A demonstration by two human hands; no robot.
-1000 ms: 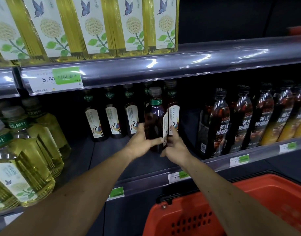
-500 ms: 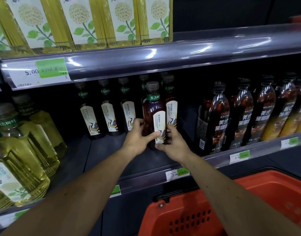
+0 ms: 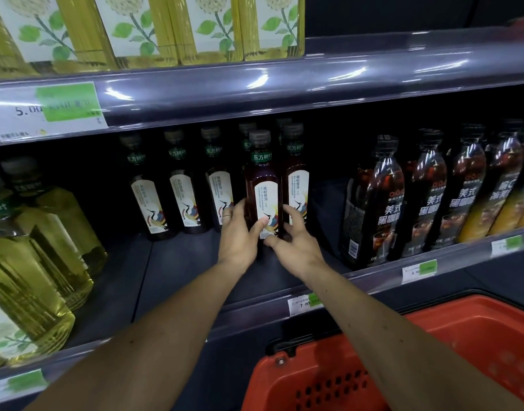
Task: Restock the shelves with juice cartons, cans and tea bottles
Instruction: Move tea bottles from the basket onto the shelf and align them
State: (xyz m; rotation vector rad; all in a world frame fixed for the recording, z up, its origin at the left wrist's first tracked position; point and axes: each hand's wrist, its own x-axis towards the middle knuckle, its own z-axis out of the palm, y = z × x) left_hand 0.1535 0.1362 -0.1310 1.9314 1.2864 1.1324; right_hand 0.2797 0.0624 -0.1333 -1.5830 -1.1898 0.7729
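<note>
A dark brown plastic tea bottle with a grey cap and a white crane label (image 3: 262,191) stands upright on the dark grey metal middle shelf (image 3: 195,271), in front of the row of matching dark tea bottles (image 3: 183,188) that runs off to its left. The left hand (image 3: 238,235) is wrapped around the bottle's lower left side, its grip closed on it with the thumb pressed across the label; a ring sits on one finger. The right hand (image 3: 296,244) is just right of the bottle's base, its grip loose, fingers spread; whether the fingertips touch the bottle I cannot tell. Another matching bottle (image 3: 296,179) stands touching the held one on its right. Further right stand black-labelled coffee bottles (image 3: 370,203). Left of the tea row are pale yellow bottles (image 3: 32,262). Below the shelf is a red plastic basket (image 3: 343,381).
</note>
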